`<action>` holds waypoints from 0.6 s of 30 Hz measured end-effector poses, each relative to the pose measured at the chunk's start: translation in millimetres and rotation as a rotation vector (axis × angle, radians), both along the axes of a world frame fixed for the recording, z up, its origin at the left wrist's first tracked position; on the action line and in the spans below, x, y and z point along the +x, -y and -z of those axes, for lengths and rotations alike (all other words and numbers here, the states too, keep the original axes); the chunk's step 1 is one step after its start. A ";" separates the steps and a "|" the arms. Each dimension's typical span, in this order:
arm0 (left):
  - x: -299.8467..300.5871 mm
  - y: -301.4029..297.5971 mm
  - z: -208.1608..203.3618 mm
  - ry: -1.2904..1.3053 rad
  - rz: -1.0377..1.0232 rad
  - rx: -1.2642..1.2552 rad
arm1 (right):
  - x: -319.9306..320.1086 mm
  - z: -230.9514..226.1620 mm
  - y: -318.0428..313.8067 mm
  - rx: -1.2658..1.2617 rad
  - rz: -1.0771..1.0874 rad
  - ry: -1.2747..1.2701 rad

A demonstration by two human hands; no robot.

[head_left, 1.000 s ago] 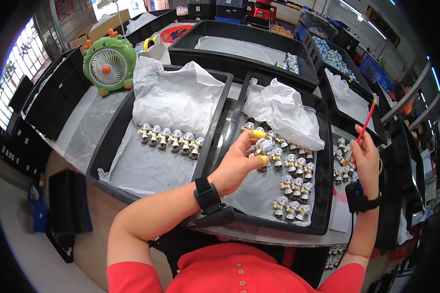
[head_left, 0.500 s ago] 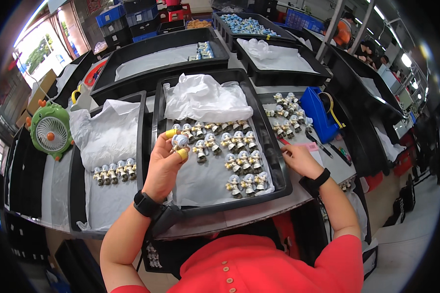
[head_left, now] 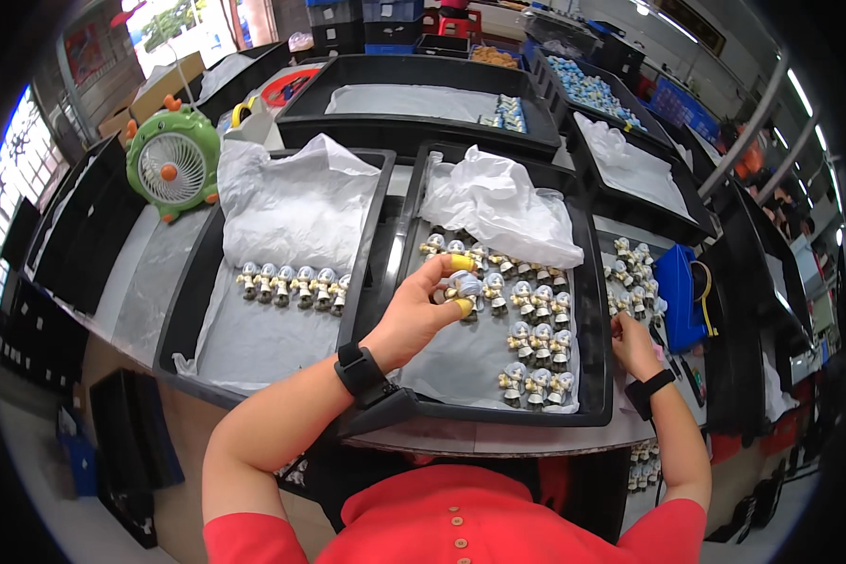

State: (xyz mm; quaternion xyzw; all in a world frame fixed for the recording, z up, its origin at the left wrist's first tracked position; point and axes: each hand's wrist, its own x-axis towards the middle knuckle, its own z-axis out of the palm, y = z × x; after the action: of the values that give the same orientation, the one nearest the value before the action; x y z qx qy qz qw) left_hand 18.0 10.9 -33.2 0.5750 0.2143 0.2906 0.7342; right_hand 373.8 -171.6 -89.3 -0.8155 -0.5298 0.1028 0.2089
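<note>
My left hand (head_left: 421,315), with yellow tape on thumb and a finger, is closed around a small figurine (head_left: 462,288) with pale blue-grey hair. It hovers over the middle black tray (head_left: 603,320), which is lined with white sheeting. Rows of similar figurines (head_left: 540,342) stand in that tray under and beside the hand. Off the tray's right edge is my right hand (head_left: 635,346), its fingers pressed together low over the tabletop. What those fingers hold, if anything, I cannot make out. More figurines (head_left: 637,273) are grouped just beyond it.
Left of the middle tray, another black tray (head_left: 190,324) holds a row of figurines (head_left: 293,287). A green fan (head_left: 171,162) stands at the far left. On the right are a blue tape dispenser (head_left: 679,296) and pens (head_left: 694,381). Larger black trays (head_left: 414,70) line the back.
The view has swung left, so the trays and both hands appear farther right. My left hand still holds the figurine over the middle tray; my right hand stays beside it with fingers together.
</note>
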 end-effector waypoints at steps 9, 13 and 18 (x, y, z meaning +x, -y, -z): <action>-0.7 1.0 -1.3 -0.023 -0.068 0.002 | -10.3 -121.2 0.5 -0.004 -0.063 -0.465; 0.0 -1.1 -1.1 -0.025 -0.060 0.001 | -75.4 -149.1 -48.5 0.179 -0.291 -0.365; -2.6 -3.9 -0.4 0.008 -0.087 -0.002 | -149.1 -135.1 -110.4 0.240 -0.611 -0.367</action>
State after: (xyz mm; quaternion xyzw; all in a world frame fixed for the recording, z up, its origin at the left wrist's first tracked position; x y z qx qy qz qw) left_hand 15.4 14.8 -32.8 0.5632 0.2364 0.3242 0.7224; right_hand 224.7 -61.2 45.8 -0.5576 -0.7108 0.2418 0.3541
